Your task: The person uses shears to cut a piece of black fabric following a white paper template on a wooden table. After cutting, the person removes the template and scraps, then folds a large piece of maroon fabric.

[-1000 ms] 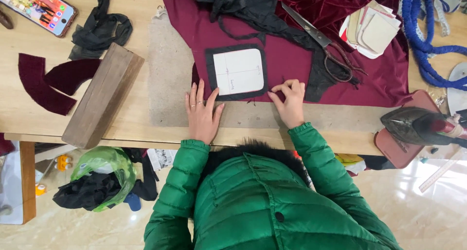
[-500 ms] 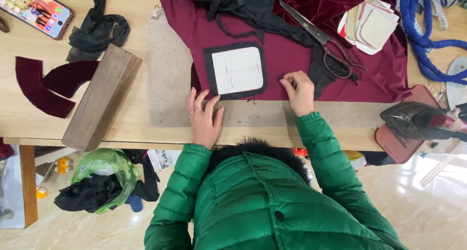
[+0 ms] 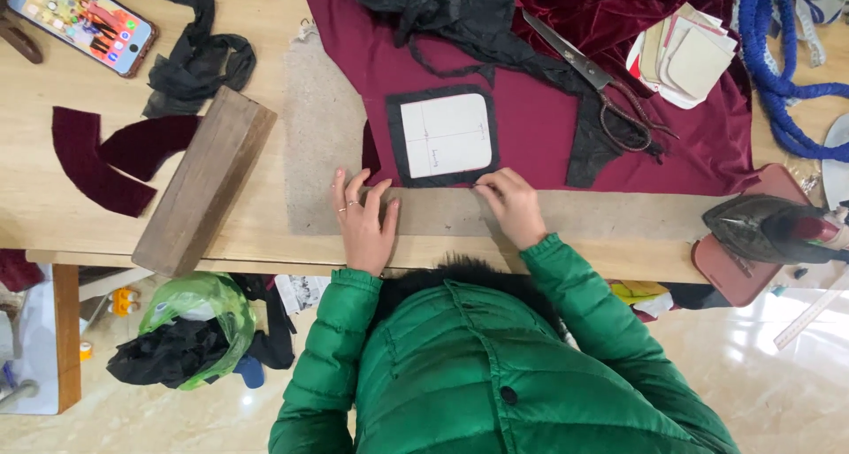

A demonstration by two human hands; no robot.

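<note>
We look down on a wooden desk (image 3: 53, 215) that fills the upper half of the view. A big dark red cloth (image 3: 548, 127) covers its far right part, and a pale grey felt pad (image 3: 327, 144) runs down to the near edge and along it to the right. A wooden block (image 3: 205, 182) lies slanted left of the pad. An iron (image 3: 769, 228) rests at the near right corner, scissors (image 3: 594, 78) lie on the cloth, and a phone (image 3: 84, 25) sits at the far left corner.

On the cloth's near edge lies a black fabric square (image 3: 444, 136) with a white card (image 3: 446, 136) centred on it. Its bottom hem runs left to right, parallel to the desk's near edge, and lies just beyond our fingers.

Our right hand (image 3: 513, 205) is the nearer one: its fingertips pinch that hem at the lower right corner, closed on the fabric. Our left hand (image 3: 364, 220) lies flat on the pad, fingers spread and holding nothing, near the square's lower left corner.

Against half a second ago, the right hand has dropped from the square's right side to its bottom hem; the left hand has stayed put.
</note>
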